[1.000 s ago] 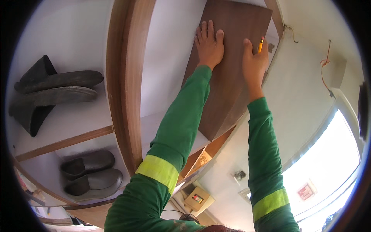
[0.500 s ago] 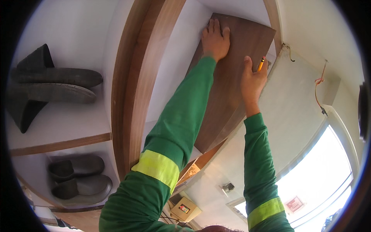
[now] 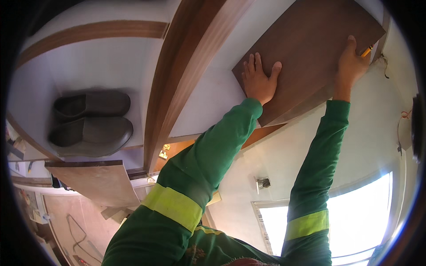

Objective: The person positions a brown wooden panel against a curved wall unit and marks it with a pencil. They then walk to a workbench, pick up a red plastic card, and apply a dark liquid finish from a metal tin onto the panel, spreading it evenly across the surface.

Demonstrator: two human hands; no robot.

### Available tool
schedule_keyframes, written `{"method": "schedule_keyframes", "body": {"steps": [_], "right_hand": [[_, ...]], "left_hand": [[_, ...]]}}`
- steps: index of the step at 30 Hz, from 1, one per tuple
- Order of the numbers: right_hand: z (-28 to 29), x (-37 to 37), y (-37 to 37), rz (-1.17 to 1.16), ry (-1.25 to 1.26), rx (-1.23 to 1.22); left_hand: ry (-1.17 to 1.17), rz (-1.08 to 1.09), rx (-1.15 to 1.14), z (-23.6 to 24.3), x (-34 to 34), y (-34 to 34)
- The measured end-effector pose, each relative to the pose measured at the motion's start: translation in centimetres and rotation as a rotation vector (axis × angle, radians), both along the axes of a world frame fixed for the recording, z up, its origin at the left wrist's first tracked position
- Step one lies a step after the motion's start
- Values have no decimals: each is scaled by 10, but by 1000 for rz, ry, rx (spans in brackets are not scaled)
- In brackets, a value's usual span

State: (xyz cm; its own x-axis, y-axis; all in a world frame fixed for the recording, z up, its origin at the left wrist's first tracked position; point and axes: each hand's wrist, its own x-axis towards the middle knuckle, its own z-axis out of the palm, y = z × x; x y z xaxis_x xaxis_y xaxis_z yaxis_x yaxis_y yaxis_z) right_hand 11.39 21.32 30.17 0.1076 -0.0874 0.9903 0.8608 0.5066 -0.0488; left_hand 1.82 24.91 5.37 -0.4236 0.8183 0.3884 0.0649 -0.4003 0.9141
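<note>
A brown wood-grain board (image 3: 315,48) stands tilted inside a white-lined cabinet compartment at the upper right. My left hand (image 3: 261,84) lies on its face near the lower left edge, fingers and thumb spread. At the board's right edge is my right hand (image 3: 350,66), its thumb on the face and its fingers around the far side, partly hidden. A yellow pencil (image 3: 367,51) sticks out between the fingers of that hand. Both arms reach up in green sleeves with bright yellow bands.
A wood-edged upright partition (image 3: 177,66) separates the compartments. Dark clogs (image 3: 95,133) sit on a shelf to the left. Below leans a loose brown board (image 3: 95,177). Gold hinges (image 3: 164,152) show beside my left arm. Wires (image 3: 385,66) hang at the right, above a bright window (image 3: 359,213).
The view has shifted, so the board and cabinet appear farther right and the boots have left the picture. My left hand has moved down the board's face; my right hand stays at its edge.
</note>
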Motion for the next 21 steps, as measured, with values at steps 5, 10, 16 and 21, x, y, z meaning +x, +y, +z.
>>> {"method": "schedule_keyframes", "body": {"steps": [5, 10, 16, 21], "right_hand": [[-2, -1, 2, -58, 21, -28], [-1, 6, 7, -71, 6, -31], [11, 25, 10, -132, -126, 26], [-10, 2, -1, 30, 13, -89]], "left_hand": [[-6, -8, -10, -9, -19, 20], [-64, -57, -188, -24, -15, 16], [78, -72, -172, -15, -17, 30], [289, -213, 90, 24, -20, 4]]}}
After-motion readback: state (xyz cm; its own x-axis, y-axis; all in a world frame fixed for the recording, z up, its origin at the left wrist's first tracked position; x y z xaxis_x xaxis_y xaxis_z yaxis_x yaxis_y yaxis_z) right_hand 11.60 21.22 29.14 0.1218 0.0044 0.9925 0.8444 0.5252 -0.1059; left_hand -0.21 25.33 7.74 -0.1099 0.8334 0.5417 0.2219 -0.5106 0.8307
